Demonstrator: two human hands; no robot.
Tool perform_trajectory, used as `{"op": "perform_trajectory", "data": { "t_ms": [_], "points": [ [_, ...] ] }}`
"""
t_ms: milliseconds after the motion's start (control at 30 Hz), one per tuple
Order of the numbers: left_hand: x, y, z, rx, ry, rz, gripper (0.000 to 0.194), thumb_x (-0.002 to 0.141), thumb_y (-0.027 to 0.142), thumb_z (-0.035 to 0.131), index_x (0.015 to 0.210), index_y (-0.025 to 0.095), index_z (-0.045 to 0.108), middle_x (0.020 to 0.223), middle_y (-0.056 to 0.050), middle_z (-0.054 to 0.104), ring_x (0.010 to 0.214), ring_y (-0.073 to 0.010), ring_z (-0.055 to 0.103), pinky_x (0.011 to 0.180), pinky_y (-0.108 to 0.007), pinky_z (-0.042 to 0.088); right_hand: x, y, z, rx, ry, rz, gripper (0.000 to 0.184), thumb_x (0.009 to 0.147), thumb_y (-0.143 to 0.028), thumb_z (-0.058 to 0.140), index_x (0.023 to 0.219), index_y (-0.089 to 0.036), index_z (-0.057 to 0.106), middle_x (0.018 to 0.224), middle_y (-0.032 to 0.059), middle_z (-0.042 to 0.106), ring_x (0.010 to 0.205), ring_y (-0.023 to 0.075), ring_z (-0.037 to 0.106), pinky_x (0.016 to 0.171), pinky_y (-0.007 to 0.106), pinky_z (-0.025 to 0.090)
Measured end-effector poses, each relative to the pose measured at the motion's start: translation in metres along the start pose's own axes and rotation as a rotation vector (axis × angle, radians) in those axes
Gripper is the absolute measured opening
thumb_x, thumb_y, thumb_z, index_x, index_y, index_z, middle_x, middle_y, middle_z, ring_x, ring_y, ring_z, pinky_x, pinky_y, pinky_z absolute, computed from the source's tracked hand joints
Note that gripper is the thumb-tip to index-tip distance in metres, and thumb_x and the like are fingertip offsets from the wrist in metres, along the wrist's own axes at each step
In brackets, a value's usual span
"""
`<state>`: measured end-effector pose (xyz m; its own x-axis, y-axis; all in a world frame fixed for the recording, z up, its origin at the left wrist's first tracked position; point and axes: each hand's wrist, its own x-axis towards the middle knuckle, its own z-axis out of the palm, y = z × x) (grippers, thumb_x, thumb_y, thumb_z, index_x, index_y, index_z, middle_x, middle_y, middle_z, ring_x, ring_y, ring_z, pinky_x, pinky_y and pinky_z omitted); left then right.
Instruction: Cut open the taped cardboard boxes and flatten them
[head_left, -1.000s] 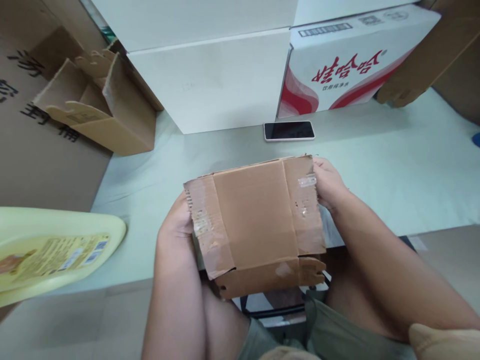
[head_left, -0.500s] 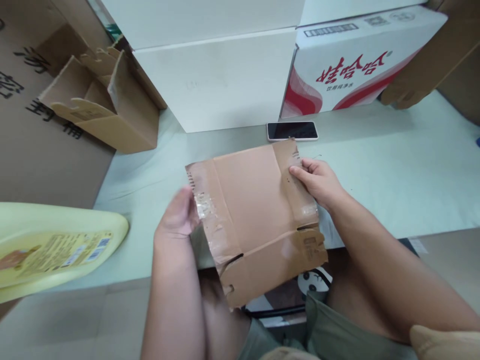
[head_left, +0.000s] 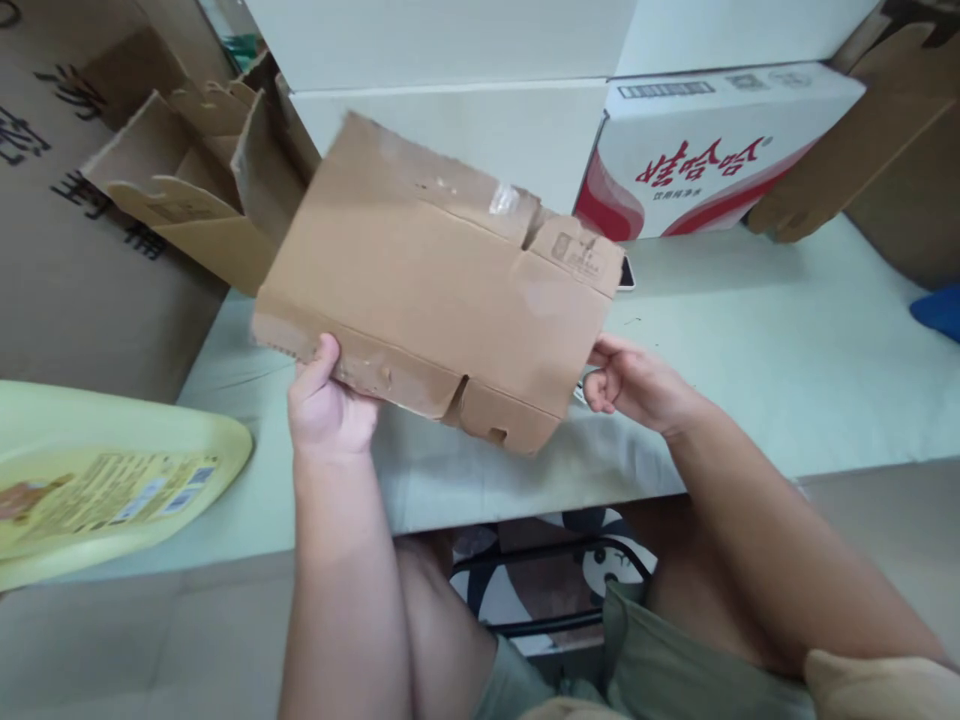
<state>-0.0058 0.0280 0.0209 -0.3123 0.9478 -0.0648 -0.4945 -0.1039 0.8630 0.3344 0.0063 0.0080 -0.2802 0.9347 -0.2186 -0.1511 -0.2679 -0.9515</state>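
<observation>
A flattened piece of brown cardboard box is held up, tilted, above the table. Creases, slots, torn edges and bits of shiny tape show on it. My left hand grips its lower left edge, thumb on the face and the other fingers hidden underneath. At the right end, my right hand is beside the cardboard with its fingers partly curled and apart; one fingertip passes behind the edge, and I cannot tell whether it touches. Behind the cardboard, a phone is mostly covered.
White cartons and a white-and-red carton stand at the back of the pale green table. An open brown box is at the left, near a yellow bottle. A blue thing lies at the right edge.
The cardboard has been turned and raised up and to the left. My left hand now has its lower edge; my right hand has come off its right side flap and moved slightly down.
</observation>
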Motion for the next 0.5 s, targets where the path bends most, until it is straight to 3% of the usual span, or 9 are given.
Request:
{"op": "perform_trajectory", "data": {
  "t_ms": [167, 267, 367, 467, 500],
  "points": [
    [-0.003, 0.005, 0.011, -0.047, 0.080, -0.071, 0.014, 0.081, 0.027, 0.076, 0.095, 0.027, 0.075, 0.110, -0.002, 0.085, 0.129, -0.0253, 0.072, 0.099, -0.035, 0.065, -0.004, 0.009, 0.043, 0.014, 0.080, 0.073, 0.066, 0.059, -0.077, 0.093, 0.085, -0.022, 0.067, 0.059, -0.0013, 0.065, 0.038, 0.0097, 0.048, 0.034, 0.024, 0.039],
    [-0.005, 0.013, 0.015, -0.098, 0.046, -0.137, 0.013, 0.085, 0.035, 0.068, 0.094, 0.027, 0.074, 0.106, -0.002, 0.083, 0.113, -0.0233, 0.077, 0.084, -0.031, 0.066, -0.014, -0.002, 0.038, -0.028, 0.208, -0.004, 0.068, 0.056, -0.079, 0.093, 0.082, -0.023, 0.065, 0.060, -0.0006, 0.063, 0.038, 0.0099, 0.047, 0.033, 0.027, 0.040],
    [-0.007, 0.020, 0.018, -0.126, 0.083, -0.218, 0.016, 0.088, 0.039, 0.062, 0.092, 0.028, 0.074, 0.104, -0.002, 0.083, 0.094, -0.0200, 0.078, 0.072, -0.027, 0.065, -0.038, -0.027, -0.002, -0.157, 0.589, -0.242, 0.067, 0.057, -0.076, 0.095, 0.089, -0.025, 0.064, 0.070, 0.0006, 0.066, 0.042, 0.0116, 0.049, 0.036, 0.031, 0.045],
    [-0.008, 0.022, 0.022, -0.140, 0.126, -0.254, 0.018, 0.086, 0.035, 0.061, 0.090, 0.024, 0.075, 0.090, -0.003, 0.080, 0.076, -0.0177, 0.075, 0.066, -0.027, 0.065, -0.077, -0.058, -0.070, -0.339, 1.164, -0.683, 0.060, 0.068, -0.072, 0.091, 0.095, -0.029, 0.057, 0.091, 0.0047, 0.071, 0.055, 0.0153, 0.060, 0.044, 0.036, 0.051],
    [-0.008, 0.021, 0.023, -0.143, 0.133, -0.261, 0.018, 0.085, 0.034, 0.061, 0.089, 0.023, 0.075, 0.084, -0.003, 0.078, 0.070, -0.0170, 0.073, 0.063, -0.028, 0.064, -0.093, -0.067, -0.095, -0.394, 1.302, -0.795, 0.058, 0.072, -0.069, 0.089, 0.097, -0.030, 0.055, 0.100, 0.0072, 0.073, 0.062, 0.0177, 0.066, 0.047, 0.038, 0.052]
  ]
}}
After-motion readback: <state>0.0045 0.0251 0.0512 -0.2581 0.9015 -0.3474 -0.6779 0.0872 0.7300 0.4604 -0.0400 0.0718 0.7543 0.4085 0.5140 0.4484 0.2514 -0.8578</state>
